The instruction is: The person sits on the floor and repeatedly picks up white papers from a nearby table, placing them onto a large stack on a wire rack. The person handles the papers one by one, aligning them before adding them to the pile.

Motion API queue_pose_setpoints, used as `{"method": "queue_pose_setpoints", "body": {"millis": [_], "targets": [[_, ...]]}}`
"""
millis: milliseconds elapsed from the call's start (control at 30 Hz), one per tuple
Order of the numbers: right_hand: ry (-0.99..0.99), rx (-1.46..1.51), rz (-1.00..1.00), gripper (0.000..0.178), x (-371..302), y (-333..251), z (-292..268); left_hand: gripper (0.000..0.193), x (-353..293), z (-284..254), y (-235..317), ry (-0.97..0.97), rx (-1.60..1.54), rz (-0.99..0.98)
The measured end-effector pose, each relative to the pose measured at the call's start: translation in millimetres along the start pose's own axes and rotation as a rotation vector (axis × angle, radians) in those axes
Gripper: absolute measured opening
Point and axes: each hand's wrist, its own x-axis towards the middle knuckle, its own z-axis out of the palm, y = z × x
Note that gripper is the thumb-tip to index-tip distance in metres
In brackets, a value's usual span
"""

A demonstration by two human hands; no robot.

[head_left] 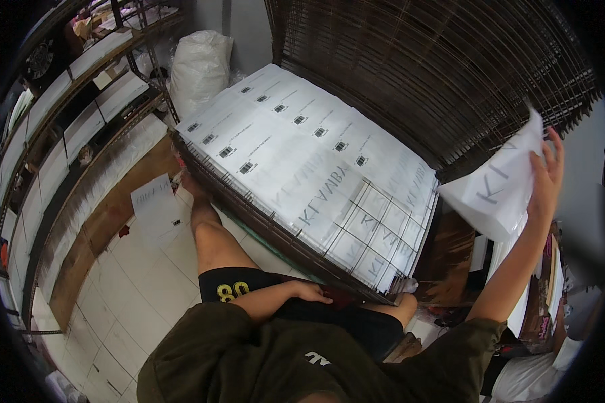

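Observation:
At the right, my right hand (548, 176) is raised and grips a thin white plastic bag (494, 191) with large dark lettering. The bag hangs bent from its fingers, beside the right corner of a wire drying rack. Overlapping rows of similar white printed bags (282, 144) cover the rack's top tray. At its near right corner the bare wire grid (373, 208) lies over lettered white bags. My left hand (309, 291) rests on my lap over the black shorts, its fingers loosely stretched and holding nothing.
Many raised wire trays (437, 60) lean up behind the rack. Shelves (67, 127) with stacked white material line the left side. A stuffed white sack (200, 67) stands in the back corner. One white printed sheet (158, 211) lies on the tiled floor (124, 295) near my leg.

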Motion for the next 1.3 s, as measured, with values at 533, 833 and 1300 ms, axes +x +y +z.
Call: {"method": "queue_pose_setpoints", "body": {"millis": [533, 833, 1300], "targets": [[-0.699, 0.108, 0.192, 0.063, -18, -31, 128, 0.096, -17, -12, 18, -0.08, -0.019, -0.056], [-0.251, 0.3, 0.512, 0.073, -161, 204, 148, 0.096, -22, -14, 27, -0.096, -0.055, -0.022], [-0.157, 0.304, 0.719, 0.073, -317, 292, 208, 0.09, -8, -12, 11, -0.126, -0.071, -0.044]]}}
